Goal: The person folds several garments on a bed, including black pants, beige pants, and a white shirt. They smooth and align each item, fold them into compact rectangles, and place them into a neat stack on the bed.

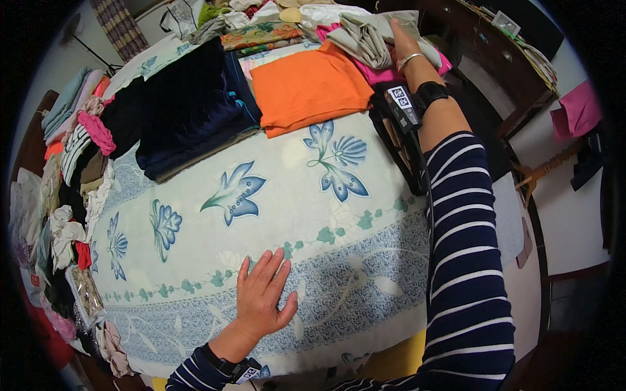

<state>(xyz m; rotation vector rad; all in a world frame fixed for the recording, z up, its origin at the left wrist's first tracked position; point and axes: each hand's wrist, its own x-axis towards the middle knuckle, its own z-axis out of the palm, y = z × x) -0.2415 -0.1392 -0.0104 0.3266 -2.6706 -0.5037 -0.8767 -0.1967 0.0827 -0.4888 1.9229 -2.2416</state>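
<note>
My left hand [264,295] lies palm down on the floral bedsheet [288,200], holding nothing, fingers slightly spread. At the upper right, my right hand [404,41] reaches to a crumpled grey-beige garment [367,41]; its fingers are partly hidden, so a grip cannot be made out. That garment rests over bright pink cloth [371,74]. Just left of it lies a folded orange garment [310,88]. Farther left is a stack topped by dark navy, velvety cloth [190,112]. Behind these sits a folded floral cloth [264,36].
Mixed clothes [68,234] line the bed's left edge, with a folded stack [71,105] at upper left. A dark bag-like item [398,146] lies beside my right forearm. Dark wooden furniture with drawers [469,36] stands at upper right, and a pink cloth [577,111] hangs far right.
</note>
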